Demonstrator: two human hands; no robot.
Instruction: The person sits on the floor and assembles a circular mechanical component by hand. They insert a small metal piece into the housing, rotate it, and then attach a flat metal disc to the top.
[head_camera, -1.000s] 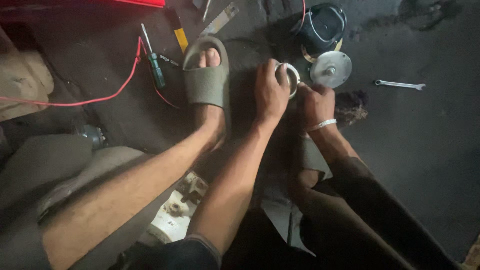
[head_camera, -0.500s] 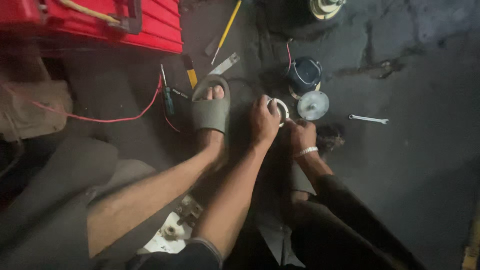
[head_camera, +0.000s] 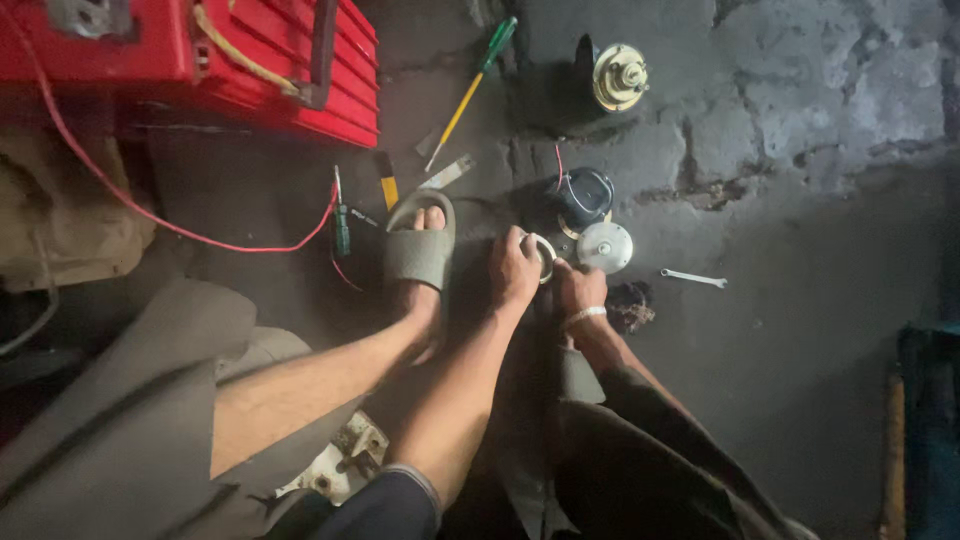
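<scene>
Both hands close on a small pale ring (head_camera: 541, 257) held between them low over the floor: the left hand (head_camera: 513, 270) wraps over its near side with fingers curled, and the right hand (head_camera: 578, 290), a white band at its wrist, pinches the other edge. How tightly either one squeezes cannot be told.

Since a second ago the hands and ring have kept the same hold, just beside the foot in the grey sandal (head_camera: 420, 250). The view has pulled up and back instead, so the red case (head_camera: 250, 60), the yellow-shafted screwdriver (head_camera: 468, 90) and a brass-topped part (head_camera: 618, 77) now show. The work looks unchanged, only the head lifted.

A silver disc (head_camera: 604, 246) and a dark round housing (head_camera: 583, 196) lie just beyond the ring; a spanner (head_camera: 693, 278) lies to the right.
</scene>
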